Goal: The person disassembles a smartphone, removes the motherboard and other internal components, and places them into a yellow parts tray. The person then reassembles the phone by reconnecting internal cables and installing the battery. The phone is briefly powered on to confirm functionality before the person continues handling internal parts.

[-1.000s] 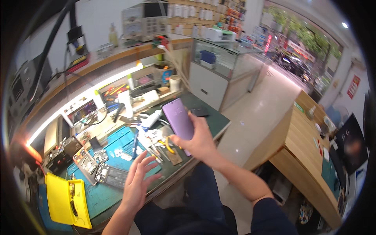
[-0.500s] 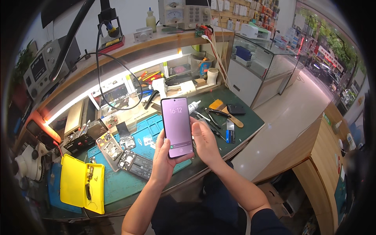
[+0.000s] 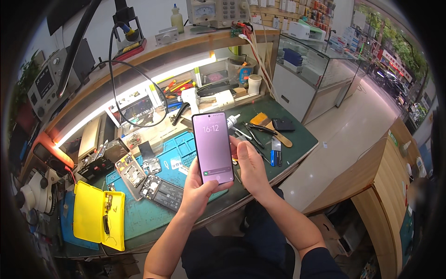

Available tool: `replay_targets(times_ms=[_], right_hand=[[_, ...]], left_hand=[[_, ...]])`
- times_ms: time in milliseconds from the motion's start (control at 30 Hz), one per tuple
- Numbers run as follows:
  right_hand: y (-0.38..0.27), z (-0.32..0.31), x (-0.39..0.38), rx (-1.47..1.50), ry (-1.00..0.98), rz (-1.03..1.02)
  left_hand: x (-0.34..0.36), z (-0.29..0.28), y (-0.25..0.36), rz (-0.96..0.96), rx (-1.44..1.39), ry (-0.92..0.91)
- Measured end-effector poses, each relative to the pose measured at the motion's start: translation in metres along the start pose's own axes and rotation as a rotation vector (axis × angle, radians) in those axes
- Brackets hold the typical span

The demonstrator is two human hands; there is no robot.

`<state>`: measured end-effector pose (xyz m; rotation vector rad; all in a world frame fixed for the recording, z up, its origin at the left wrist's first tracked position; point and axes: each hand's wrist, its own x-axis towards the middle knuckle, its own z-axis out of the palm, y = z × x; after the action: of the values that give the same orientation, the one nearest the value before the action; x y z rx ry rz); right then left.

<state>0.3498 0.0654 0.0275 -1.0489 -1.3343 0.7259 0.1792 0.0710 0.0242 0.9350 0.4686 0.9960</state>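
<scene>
A smartphone (image 3: 213, 151) with a lit pinkish-purple lock screen stands tilted up in front of me. My left hand (image 3: 197, 190) grips its lower end, the thumb lying over the bottom of the screen. Close by the phone's right edge is my right hand (image 3: 252, 169), thumb raised and fingers loosely apart; their tips are partly hidden, so I cannot tell if they touch the phone. Beneath and left of the phone, an opened phone body with a black battery (image 3: 166, 194) and a phone frame with exposed circuitry (image 3: 131, 168) lie on a blue-green work mat (image 3: 139, 218).
An open yellow case (image 3: 88, 211) with small parts sits at the left. Tweezers, a wooden-handled brush (image 3: 281, 137) and a blue card-like piece (image 3: 276, 157) lie to the right. A black cable (image 3: 111, 86) loops above the bench. Behind stands a glass display counter (image 3: 311, 69).
My left thumb has moved from the phone's left edge onto the lower screen. The phone and both hands sit slightly farther right in the picture, as the view has shifted a little.
</scene>
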Motion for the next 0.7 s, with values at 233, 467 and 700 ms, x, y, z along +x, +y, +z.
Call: replay_targets(times_ms=[233, 467, 700], right_hand=[[-0.001, 0.002, -0.003, 0.01, 0.03, 0.005], [-0.017, 0.017, -0.018, -0.326, 0.056, 0.028], [-0.033, -0.082, -0.072, -0.169, 0.331, 0.233]], left_hand=[[0.0, 0.0, -0.002, 0.03, 0.073, -0.035], [-0.014, 0.016, -0.007, 0.093, 0.223, -0.307], [-0.032, 0.012, -0.011, 0.333, 0.807, -0.494]])
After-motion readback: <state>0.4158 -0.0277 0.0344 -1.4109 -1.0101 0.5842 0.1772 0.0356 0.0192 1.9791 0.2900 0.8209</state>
